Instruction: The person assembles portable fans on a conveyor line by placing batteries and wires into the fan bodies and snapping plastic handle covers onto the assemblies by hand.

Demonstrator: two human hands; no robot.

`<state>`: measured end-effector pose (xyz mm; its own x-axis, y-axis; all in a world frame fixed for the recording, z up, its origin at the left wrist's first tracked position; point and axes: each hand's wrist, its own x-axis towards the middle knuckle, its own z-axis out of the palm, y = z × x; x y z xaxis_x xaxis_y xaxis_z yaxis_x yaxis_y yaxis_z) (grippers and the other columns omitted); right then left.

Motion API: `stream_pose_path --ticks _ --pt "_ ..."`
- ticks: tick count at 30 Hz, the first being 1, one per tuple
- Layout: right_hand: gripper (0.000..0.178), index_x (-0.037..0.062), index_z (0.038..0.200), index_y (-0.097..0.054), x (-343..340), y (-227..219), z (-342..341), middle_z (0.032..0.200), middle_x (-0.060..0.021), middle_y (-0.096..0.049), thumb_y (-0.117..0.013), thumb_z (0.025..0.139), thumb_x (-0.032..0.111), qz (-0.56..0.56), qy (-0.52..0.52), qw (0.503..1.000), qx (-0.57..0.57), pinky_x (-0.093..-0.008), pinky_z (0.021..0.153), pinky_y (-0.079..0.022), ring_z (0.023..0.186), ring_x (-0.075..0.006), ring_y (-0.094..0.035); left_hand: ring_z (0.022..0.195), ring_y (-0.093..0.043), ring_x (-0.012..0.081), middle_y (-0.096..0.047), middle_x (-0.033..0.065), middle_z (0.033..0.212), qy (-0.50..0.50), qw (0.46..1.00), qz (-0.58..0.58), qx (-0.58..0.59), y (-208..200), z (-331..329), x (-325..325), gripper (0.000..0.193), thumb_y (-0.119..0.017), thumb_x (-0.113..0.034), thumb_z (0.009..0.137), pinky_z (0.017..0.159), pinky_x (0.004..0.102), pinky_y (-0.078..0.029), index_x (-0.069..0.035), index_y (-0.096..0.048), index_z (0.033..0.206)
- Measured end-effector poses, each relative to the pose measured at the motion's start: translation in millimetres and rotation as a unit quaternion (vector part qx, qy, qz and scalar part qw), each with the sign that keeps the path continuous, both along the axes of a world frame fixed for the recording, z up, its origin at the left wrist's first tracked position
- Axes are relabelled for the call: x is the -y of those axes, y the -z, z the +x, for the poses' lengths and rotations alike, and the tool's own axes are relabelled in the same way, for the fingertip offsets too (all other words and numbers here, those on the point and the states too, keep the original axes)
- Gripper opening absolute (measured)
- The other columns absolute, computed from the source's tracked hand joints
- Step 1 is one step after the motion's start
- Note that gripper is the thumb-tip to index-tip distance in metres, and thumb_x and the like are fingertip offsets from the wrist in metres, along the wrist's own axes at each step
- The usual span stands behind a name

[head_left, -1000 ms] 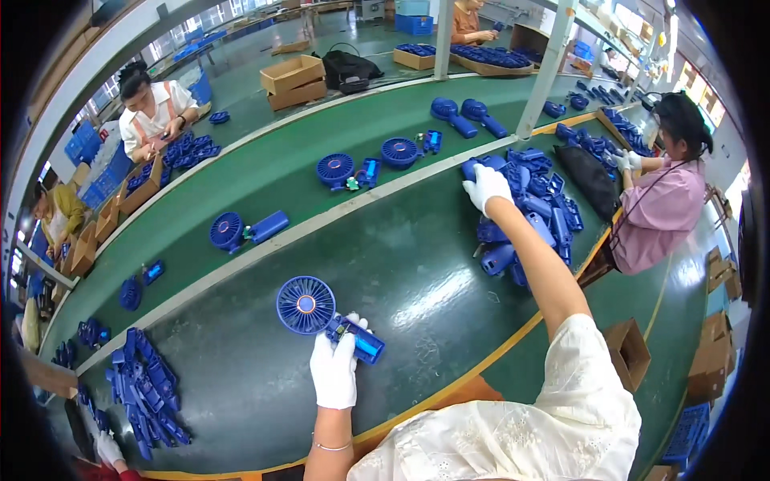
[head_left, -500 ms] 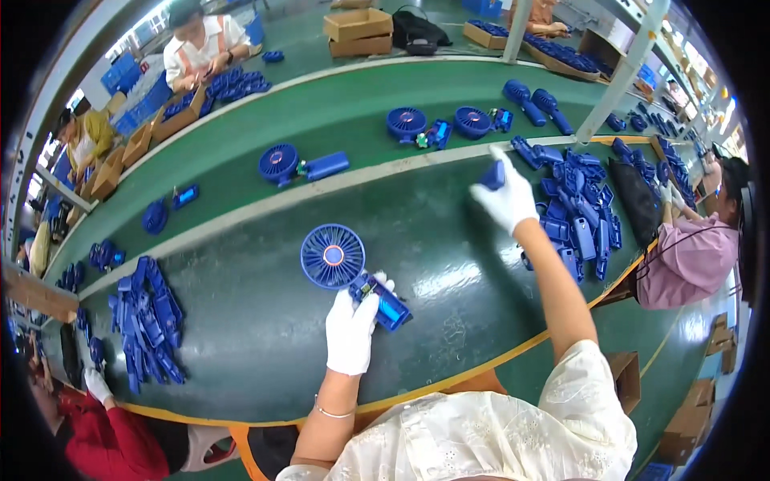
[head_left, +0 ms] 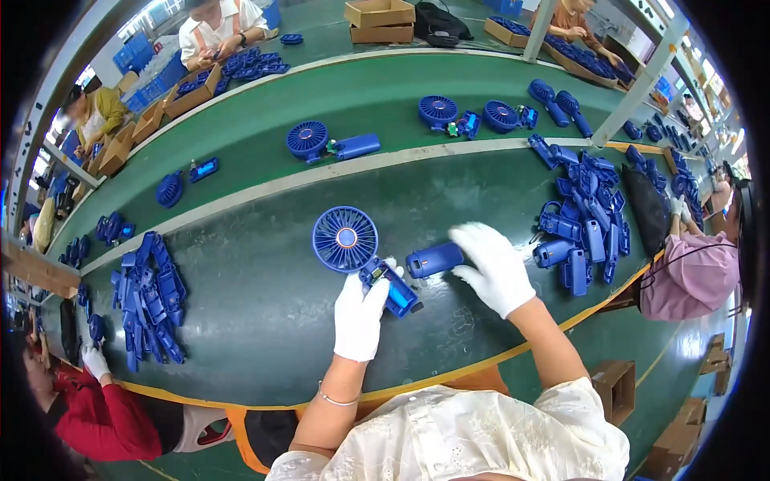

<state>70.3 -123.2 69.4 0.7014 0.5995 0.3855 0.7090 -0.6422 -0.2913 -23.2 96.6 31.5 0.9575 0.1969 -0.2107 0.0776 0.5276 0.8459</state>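
Observation:
My gloved left hand (head_left: 360, 317) is closed round the opened handle of a blue handheld fan (head_left: 346, 239). Its round slatted head points away from me, and a bright blue battery and a bit of circuit board show in the handle. Just to the right, my gloved right hand (head_left: 493, 268) grips a blue handle cover (head_left: 435, 260) by its right end, thumb below and fingers above. The cover lies level, close beside the fan handle with a small gap between them. At my right a heap of blue handle covers (head_left: 592, 215) rests on the green worktable (head_left: 257, 321).
Another pile of blue plastic shells (head_left: 147, 301) lies at the left. Beyond a pale divider strip, a green belt (head_left: 249, 132) carries several fans with opened handles. A metal post (head_left: 642, 76) rises at the far right. Co-workers sit on both sides and across.
My right hand has come back from near the right-hand heap toward the fan, bringing the blue handle cover. My left hand still holds the fan in nearly the same place.

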Motion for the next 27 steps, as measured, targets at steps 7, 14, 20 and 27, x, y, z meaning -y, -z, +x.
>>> stream_pose_path --ticks 7,14,20,27 --pt "0.057 0.0059 0.127 -0.058 -19.0 17.7 6.7 0.12 -0.0156 -0.062 -0.076 0.075 0.016 -0.074 -0.043 0.992 -0.095 -0.0431 0.1 -0.047 0.113 -0.0355 -0.058 0.12 -0.06 0.0305 -0.057 0.0205 0.132 -0.005 0.999 0.047 0.012 4.2 1.0 -0.7 0.042 -0.047 0.003 0.098 0.105 0.0416 -0.049 0.005 -0.04 0.14" --pt "0.052 0.0045 0.124 -0.061 -39.8 6.4 -30.1 0.116 -0.0185 -0.064 -0.075 0.076 0.017 0.13 -0.025 0.985 -0.107 -0.0433 0.091 -0.052 0.105 -0.0368 -0.063 0.111 -0.064 0.0209 -0.063 0.017 0.128 -0.001 0.969 0.247 -0.008 -3.8 -0.7 -3.8 0.039 -0.053 -0.002 0.098 0.099 0.0315 -0.048 0.004 -0.048 0.136" --pt "0.054 0.0064 0.127 -0.062 -68.7 20.1 -42.5 0.107 -0.0183 -0.063 -0.075 0.075 0.016 0.138 -0.018 0.987 -0.084 -0.0427 0.082 -0.054 0.095 -0.0368 -0.064 0.126 -0.054 0.0212 -0.053 0.0127 0.14 0.053 0.994 0.08 0.046 -0.5 1.5 -5.4 0.055 -0.052 0.001 0.094 0.109 0.0316 -0.039 0.003 -0.04 0.148" --pt "0.054 0.0064 0.128 -0.06 -89.9 27.9 -66.8 0.115 -0.017 -0.059 -0.074 0.076 0.012 0.123 -0.002 0.992 -0.017 -0.0443 0.085 -0.05 0.1 -0.0361 -0.06 0.136 -0.044 0.0264 -0.047 0.0135 0.143 0.036 0.992 -0.055 0.103 1.3 -2.4 -7.0 0.051 -0.051 -0.005 0.098 0.118 0.0415 -0.032 0.002 -0.036 0.146"
